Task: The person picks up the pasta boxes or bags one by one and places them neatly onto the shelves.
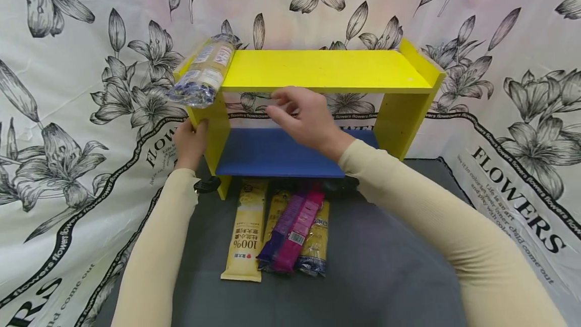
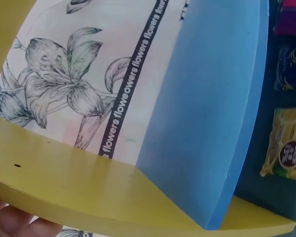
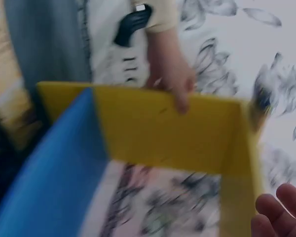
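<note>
Cream sleeves (image 1: 436, 211) extend toward the shelf (image 1: 317, 68) — left grip (image 1: 190, 144) pinching its side panel (image 1: 218, 135), right grip (image 1: 310, 119) loosely relaxed before it.

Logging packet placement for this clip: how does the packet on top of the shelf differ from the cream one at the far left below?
Place: the top packet rests at the left end of the shelf; the cream packet lies on the table.
Wrapping: the top packet's near end is shiny blue film; the cream packet's is flat and pale yellow.
Shared: both are long and narrow, with one end towards the person.
</note>
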A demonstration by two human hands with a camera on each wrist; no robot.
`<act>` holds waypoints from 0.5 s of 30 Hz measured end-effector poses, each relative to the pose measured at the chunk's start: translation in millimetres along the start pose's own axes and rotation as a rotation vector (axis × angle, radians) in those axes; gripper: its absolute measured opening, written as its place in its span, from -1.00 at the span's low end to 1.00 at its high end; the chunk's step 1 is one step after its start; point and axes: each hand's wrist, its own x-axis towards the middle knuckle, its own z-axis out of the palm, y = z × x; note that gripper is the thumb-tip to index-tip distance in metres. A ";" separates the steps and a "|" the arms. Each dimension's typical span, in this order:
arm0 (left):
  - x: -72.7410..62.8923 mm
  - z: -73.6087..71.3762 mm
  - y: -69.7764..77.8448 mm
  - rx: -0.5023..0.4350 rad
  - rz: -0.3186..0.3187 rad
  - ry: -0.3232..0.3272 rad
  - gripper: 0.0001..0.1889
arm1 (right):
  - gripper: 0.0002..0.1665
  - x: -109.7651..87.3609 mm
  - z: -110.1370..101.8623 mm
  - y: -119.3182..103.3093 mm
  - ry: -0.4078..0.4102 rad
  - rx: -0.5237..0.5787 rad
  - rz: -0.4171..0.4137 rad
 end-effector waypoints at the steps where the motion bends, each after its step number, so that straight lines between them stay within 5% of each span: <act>1: 0.6 -2.0 0.1 0.006 -0.002 0.001 -0.59 | -0.60 -9.3 -5.6 7.3 0.003 0.001 0.022; 7: 2.7 -9.5 2.2 0.017 -0.005 0.009 -0.59 | -0.59 -74.0 -21.3 63.0 0.007 -0.016 0.246; 15: 0.4 -2.8 1.6 0.004 -0.033 -0.032 -0.56 | -0.52 -169.9 -8.1 130.8 0.001 -0.021 0.519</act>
